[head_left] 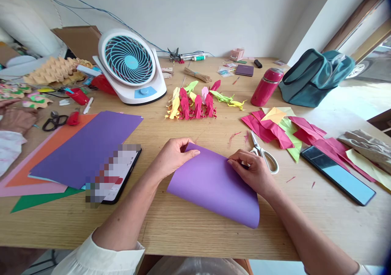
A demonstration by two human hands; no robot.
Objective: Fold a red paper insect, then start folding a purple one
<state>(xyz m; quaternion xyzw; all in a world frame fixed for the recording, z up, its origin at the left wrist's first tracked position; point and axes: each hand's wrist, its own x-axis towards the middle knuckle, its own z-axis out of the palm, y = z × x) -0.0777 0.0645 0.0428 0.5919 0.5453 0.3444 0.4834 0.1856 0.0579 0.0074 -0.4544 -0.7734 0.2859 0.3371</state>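
Purple paper sheet [214, 185] is curled over on the counter [189, 230], front centre. Left hand [172, 155] and right hand [252, 171] pinch its top edge. Light, floppy, probably creases easily; corners look best to hold.

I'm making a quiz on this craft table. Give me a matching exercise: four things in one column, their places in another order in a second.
Things:
1. white-handled scissors
2. round white and blue desk fan
3. red cylindrical flask
4. folded purple paper sheet

Places:
A. beside the teal bag
B. under the left hand and right hand
C. far left of the wooden table
D. just beyond the right hand

Pairs: 1-D, 2-C, 3-A, 4-B
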